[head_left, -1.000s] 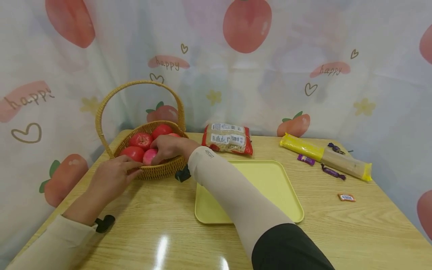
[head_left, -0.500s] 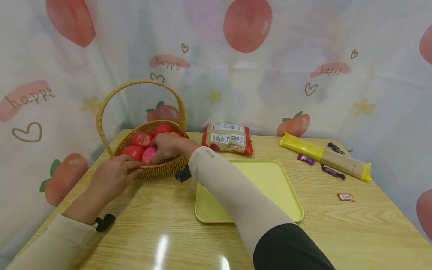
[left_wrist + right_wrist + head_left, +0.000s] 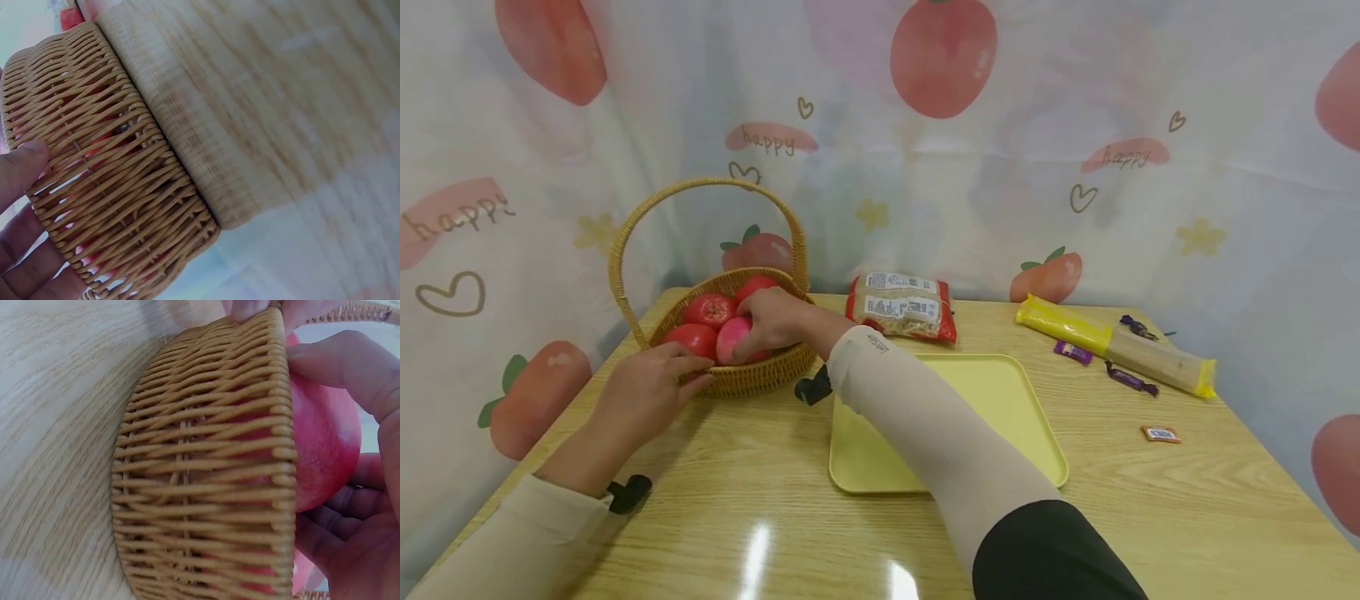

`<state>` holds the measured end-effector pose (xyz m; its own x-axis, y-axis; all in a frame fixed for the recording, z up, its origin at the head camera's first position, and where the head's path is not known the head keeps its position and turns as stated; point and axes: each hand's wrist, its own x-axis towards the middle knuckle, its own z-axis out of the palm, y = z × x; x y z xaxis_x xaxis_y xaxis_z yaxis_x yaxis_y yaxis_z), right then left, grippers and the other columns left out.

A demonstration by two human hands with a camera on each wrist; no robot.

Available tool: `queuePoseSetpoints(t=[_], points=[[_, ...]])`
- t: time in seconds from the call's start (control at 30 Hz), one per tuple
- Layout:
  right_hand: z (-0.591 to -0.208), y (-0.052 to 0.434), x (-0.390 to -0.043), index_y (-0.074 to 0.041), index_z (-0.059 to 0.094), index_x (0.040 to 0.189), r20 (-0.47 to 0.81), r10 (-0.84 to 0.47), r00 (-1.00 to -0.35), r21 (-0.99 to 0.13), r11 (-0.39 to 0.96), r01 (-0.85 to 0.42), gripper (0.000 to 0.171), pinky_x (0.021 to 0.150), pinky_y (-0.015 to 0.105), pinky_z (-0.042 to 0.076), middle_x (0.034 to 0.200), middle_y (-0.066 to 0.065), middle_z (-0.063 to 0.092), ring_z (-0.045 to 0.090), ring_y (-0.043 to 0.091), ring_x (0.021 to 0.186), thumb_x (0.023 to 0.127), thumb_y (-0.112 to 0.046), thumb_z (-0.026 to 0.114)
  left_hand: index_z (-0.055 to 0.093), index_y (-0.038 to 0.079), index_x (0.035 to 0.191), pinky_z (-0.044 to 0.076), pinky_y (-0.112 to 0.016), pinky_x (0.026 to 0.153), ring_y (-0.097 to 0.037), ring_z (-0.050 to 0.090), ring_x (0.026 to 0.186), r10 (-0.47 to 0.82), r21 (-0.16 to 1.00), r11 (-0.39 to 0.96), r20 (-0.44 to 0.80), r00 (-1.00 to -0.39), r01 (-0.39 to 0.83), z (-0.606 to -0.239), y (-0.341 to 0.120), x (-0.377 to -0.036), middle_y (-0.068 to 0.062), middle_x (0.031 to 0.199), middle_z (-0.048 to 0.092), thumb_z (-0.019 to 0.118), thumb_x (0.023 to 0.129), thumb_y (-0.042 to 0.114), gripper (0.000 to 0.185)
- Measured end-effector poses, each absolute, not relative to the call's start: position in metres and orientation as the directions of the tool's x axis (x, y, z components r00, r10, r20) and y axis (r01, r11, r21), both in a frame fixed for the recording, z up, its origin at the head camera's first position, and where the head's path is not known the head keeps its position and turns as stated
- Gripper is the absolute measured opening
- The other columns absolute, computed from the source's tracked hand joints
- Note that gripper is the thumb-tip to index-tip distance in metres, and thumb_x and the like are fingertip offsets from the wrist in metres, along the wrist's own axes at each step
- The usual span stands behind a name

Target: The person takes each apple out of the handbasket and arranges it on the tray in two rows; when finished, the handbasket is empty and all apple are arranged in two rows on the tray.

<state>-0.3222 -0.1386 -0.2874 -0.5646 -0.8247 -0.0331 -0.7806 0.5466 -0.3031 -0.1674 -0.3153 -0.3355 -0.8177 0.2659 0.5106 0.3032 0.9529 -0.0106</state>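
A wicker basket (image 3: 752, 382) with a tall arched handle stands at the table's left and holds several red round fruits (image 3: 709, 309). My left hand (image 3: 643, 387) grips its near rim; in the left wrist view the thumb lies outside the woven wall (image 3: 112, 181) and the fingers reach behind the rim. Inside the basket, my right hand (image 3: 775, 318) holds a pinkish-red round fruit (image 3: 731, 340) between thumb and fingers. The right wrist view shows this fruit (image 3: 328, 440) bulging above the rim, its lower part behind the wicker.
Right of the basket lies a yellow tray (image 3: 985, 417), partly under my right forearm. Behind it is a red-and-clear food bag (image 3: 901, 307). A long yellow packet (image 3: 1112, 343), purple wrapped candies (image 3: 1072, 352) and a small orange packet (image 3: 1161, 434) lie farther right. A printed curtain (image 3: 865, 167) hangs behind.
My right hand has risen slightly, and more of the pinkish-red fruit shows beneath it. The left hand keeps its place on the basket rim. The head view has shifted a little.
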Motion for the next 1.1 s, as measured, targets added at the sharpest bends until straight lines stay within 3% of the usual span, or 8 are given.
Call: queuePoseSetpoints(t=[0.4, 1.1], points=[[-0.291, -0.118, -0.327, -0.014, 0.063, 0.141, 0.029, -0.803, -0.595, -0.409, 0.534, -0.740, 0.069, 0.087, 0.018, 0.050, 0.125, -0.003, 0.067, 0.058, 0.011, 0.109, 0.084, -0.050, 0.079, 0.083, 0.013, 0.097, 0.055, -0.049, 0.065, -0.028, 0.068, 0.080, 0.269, -0.021, 0.953, 0.519, -0.811, 0.302, -0.337, -0.316, -0.168, -0.006, 0.091, 0.071, 0.088, 0.082, 0.023, 0.019], [-0.286, -0.083, -0.326, -0.015, 0.060, 0.145, 0.128, -0.745, -0.654, -0.634, 0.446, -0.632, 0.071, 0.083, 0.021, 0.054, 0.122, -0.002, 0.067, 0.063, 0.012, 0.102, 0.083, -0.041, 0.083, 0.083, 0.013, 0.094, 0.056, -0.051, 0.066, -0.031, 0.070, 0.081, 0.297, -0.030, 0.942, 0.535, -0.791, 0.334, -0.336, -0.316, -0.168, -0.008, 0.091, 0.073, 0.089, 0.080, 0.021, 0.018]])
